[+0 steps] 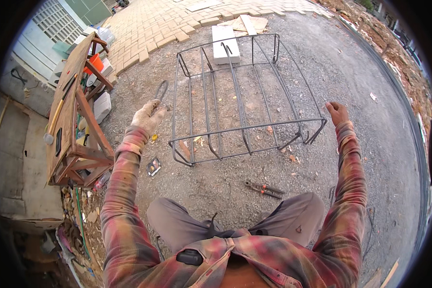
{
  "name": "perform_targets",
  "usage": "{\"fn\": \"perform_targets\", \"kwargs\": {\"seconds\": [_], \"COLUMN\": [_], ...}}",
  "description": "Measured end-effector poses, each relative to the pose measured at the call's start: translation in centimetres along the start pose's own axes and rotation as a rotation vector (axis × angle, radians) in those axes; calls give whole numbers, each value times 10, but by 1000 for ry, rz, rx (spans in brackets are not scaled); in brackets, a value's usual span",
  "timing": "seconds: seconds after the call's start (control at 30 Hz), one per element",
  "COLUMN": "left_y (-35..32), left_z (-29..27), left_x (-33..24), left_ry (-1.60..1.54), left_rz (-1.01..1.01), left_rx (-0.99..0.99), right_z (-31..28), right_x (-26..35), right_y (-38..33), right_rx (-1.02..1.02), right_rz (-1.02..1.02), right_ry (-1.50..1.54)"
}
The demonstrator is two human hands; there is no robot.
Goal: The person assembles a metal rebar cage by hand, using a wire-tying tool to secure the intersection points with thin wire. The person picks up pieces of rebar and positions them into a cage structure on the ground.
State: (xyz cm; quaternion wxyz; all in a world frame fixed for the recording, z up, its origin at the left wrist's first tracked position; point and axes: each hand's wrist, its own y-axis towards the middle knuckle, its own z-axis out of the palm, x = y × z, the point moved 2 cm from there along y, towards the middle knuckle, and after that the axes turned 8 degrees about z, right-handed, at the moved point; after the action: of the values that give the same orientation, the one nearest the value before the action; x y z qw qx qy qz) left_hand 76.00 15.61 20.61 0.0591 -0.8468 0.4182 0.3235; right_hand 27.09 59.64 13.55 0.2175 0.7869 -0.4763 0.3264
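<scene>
A cage of dark steel rebar (241, 126) lies on the gravel in front of me, with long bars running through bent rectangular stirrups. My left hand (149, 116), in a pale dusty work glove, is to the left of the cage. Its fingers are closed on a looped piece of dark wire (162, 89) that sticks up beyond them. Just outside the cage's right side is my bare right hand (338, 113), its fingers curled together; whatever they hold, if anything, cannot be made out. A pair of pincers (264, 189) with orange marks on the handles rests on the gravel near my knees.
A white block (225, 44) stands under the cage's far end. On the left is a wooden workbench (71, 103), with a hammer (57, 113) on top and an orange bucket (95, 62) beside it. Pavers (163, 21) cover the ground beyond; long dark bars (398, 96) line the right.
</scene>
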Motion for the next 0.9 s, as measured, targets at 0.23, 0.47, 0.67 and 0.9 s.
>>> {"fn": "perform_targets", "kwargs": {"seconds": [0.23,0.47,0.67,0.9], "left_y": [-68,-38,-40,-21], "left_z": [83,164,190,245], "left_x": [-8,-40,-95,-123], "left_ry": [372,523,630,613], "left_rz": [133,75,-73,-119], "left_rx": [54,258,349,364], "right_z": [17,41,94,116], "right_x": [-49,-29,-35,25], "right_y": [-92,-112,-85,-71], "right_rx": [139,275,340,-90], "right_rz": [321,235,110,-97], "right_ry": [239,176,-18,-573]}}
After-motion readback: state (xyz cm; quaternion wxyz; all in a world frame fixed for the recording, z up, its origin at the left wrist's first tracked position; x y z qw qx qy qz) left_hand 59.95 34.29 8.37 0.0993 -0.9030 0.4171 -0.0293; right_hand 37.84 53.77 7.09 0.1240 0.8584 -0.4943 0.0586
